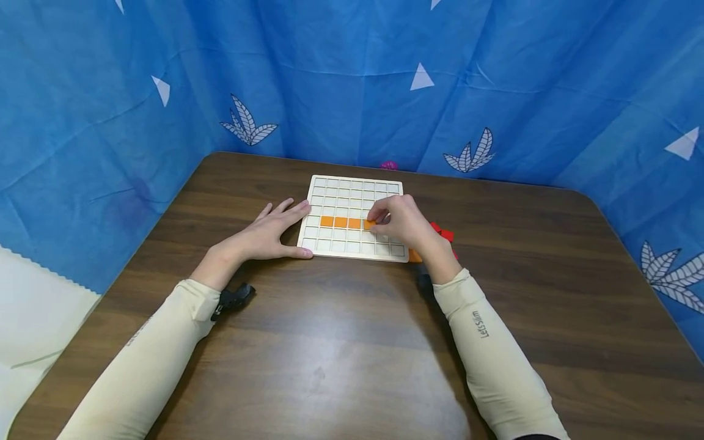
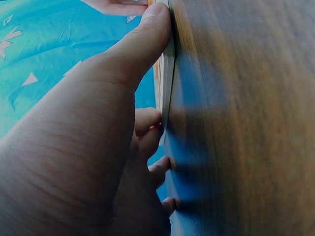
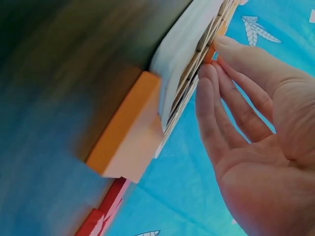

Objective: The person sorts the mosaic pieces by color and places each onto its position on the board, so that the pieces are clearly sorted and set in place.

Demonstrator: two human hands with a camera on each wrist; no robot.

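A pale board with a square grid [image 1: 346, 247] lies on the table, and a row of orange square tiles [image 1: 340, 222] sits in its cells. My right hand [image 1: 407, 223] pinches another orange tile [image 1: 369, 225] between thumb and fingertips at the right end of that row. In the right wrist view this tile [image 3: 210, 54] is at the board's surface; whether it is fully seated cannot be told. My left hand [image 1: 264, 235] is spread at the board's left side, thumb on the near-left corner and a fingertip on the left edge. The left wrist view shows the thumb [image 2: 156, 19] against the board's edge.
By the board's near-right corner lies a loose orange piece [image 1: 415, 256], partly behind the right wrist. Several red pieces [image 1: 447, 234] lie beyond it, partly hidden by that hand. The brown wooden table [image 1: 308, 342] meets a blue patterned curtain [image 1: 341, 91] at the back.
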